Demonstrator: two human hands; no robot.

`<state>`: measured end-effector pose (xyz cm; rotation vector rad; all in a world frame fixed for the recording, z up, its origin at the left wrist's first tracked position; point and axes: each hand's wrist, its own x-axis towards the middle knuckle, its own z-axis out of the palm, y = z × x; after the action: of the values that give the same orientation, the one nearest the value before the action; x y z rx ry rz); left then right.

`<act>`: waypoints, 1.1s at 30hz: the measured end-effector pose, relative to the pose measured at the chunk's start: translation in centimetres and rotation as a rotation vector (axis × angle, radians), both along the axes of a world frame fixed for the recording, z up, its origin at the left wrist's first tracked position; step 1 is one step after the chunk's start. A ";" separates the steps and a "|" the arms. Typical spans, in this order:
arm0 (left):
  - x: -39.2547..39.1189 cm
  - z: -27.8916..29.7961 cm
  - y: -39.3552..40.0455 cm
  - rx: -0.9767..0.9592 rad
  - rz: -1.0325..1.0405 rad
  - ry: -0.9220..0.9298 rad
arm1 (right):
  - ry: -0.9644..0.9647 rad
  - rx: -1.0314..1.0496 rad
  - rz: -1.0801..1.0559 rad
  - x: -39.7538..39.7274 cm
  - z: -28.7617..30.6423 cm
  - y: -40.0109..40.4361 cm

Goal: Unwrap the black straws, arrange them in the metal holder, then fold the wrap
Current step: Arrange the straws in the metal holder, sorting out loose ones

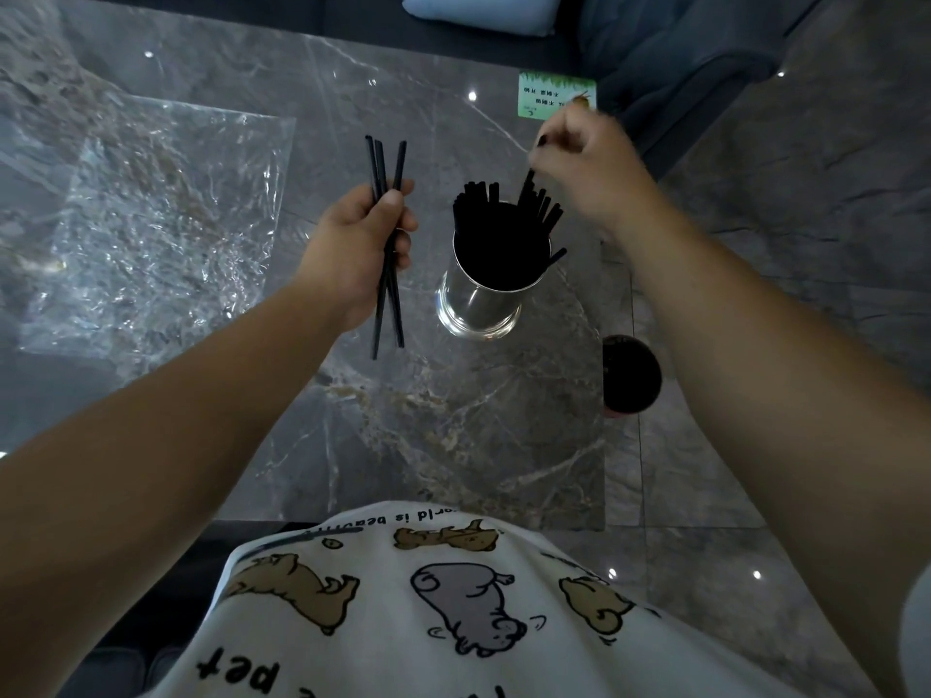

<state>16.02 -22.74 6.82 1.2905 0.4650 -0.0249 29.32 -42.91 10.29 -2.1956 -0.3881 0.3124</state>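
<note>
Left hand (360, 254) grips three black straws (387, 244); right hand (587, 166), blurred, grasp unclear, hangs above the full metal holder (478, 299) between them; crumpled wrap (146, 229) lies left

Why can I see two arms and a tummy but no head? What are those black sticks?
The camera sits on a person's head and looks down, so you see what they see: their own arms and their shirt with animal drawings. There is no machine here, just two bare hands. The left hand holds three black straws. The right hand is above a shiny metal holder already full of straws; it is blurry, so I cannot tell if its fingers pinch one. The holder stands on a grey marble table. To the left lies the crinkly clear wrap the straws came in. A green card lies at the far edge.
</note>
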 end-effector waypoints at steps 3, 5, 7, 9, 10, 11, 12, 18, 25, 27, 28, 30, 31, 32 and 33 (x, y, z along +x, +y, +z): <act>-0.1 0.6 0.3 -0.065 -0.037 -0.045 | -0.136 0.157 -0.113 1.0 3.8 -0.2; 0.0 1.1 0.2 -0.151 -0.050 -0.067 | -0.173 0.215 -0.171 1.6 5.7 -0.2; 0.1 1.6 0.2 -0.255 -0.053 -0.087 | -0.142 0.182 -0.132 1.7 6.9 0.5; 0.0 2.0 0.2 -0.293 -0.058 -0.093 | -0.118 0.144 -0.033 1.0 7.6 1.6; 0.0 2.2 0.2 -0.299 -0.061 -0.088 | -0.104 0.143 0.012 0.4 7.8 2.3; 0.0 2.4 0.2 -0.311 -0.068 -0.080 | -0.091 0.140 0.062 -0.3 7.6 2.9; -0.1 2.5 0.2 -0.328 -0.083 -0.072 | -0.085 0.118 0.116 -1.1 7.1 3.4; -0.8 2.3 0.3 -0.333 -0.229 0.009 | -0.060 -0.025 0.267 -3.9 3.8 5.1; -1.5 1.8 0.4 -0.256 -0.182 0.001 | -0.072 -0.003 0.072 -0.7 3.5 2.2; -1.7 1.5 0.8 -0.265 -0.122 -0.009 | -0.031 -0.012 -0.056 0.9 2.4 -0.4; -1.8 1.3 1.0 -0.272 -0.100 -0.007 | 0.011 -0.056 -0.061 1.1 1.8 -1.4; -2.0 0.9 1.1 -0.278 -0.080 0.013 | 0.138 -0.153 0.032 0.9 0.3 -2.3; -2.2 0.8 1.0 -0.273 -0.076 0.025 | 0.196 -0.183 0.095 0.6 -0.4 -2.2; -2.2 0.6 0.8 -0.265 -0.072 0.035 | 0.232 -0.201 0.149 0.4 -1.0 -1.8; -2.2 0.5 0.6 -0.254 -0.070 0.042 | 0.237 -0.213 0.187 0.2 -1.5 -1.2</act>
<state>13.77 -22.09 7.32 1.0575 0.4371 -0.1651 29.49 -44.09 8.84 -2.2980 -0.4455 0.7393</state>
